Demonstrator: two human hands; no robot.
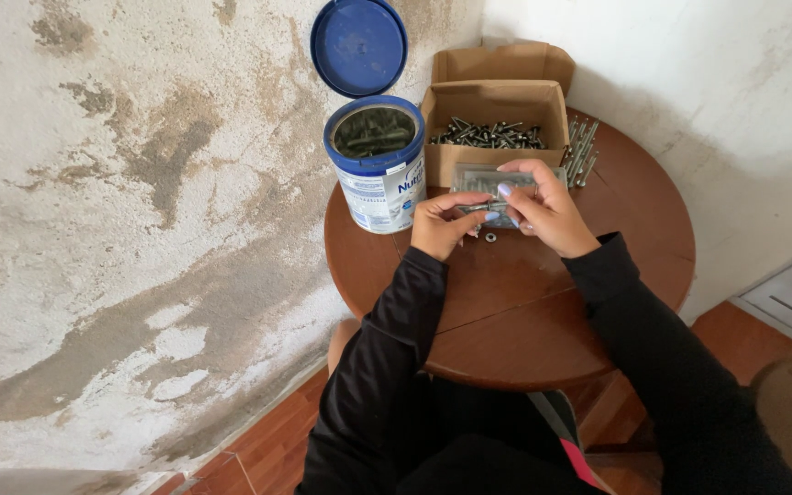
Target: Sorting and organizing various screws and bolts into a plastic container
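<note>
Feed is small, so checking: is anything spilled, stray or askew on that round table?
One small nut lies loose on the table just below the hands. A bunch of long bolts sits outside the cardboard box, at its right.

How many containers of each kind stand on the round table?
Blue-rimmed tin with hinged lid open: 1
Cardboard box of screws, flaps open: 1
Clear plastic box by the right hand and left hand: 1
Total: 3

One blue tin (377, 174), one cardboard box (495, 128), one round table (588, 302), many bolts (488, 136).
</note>
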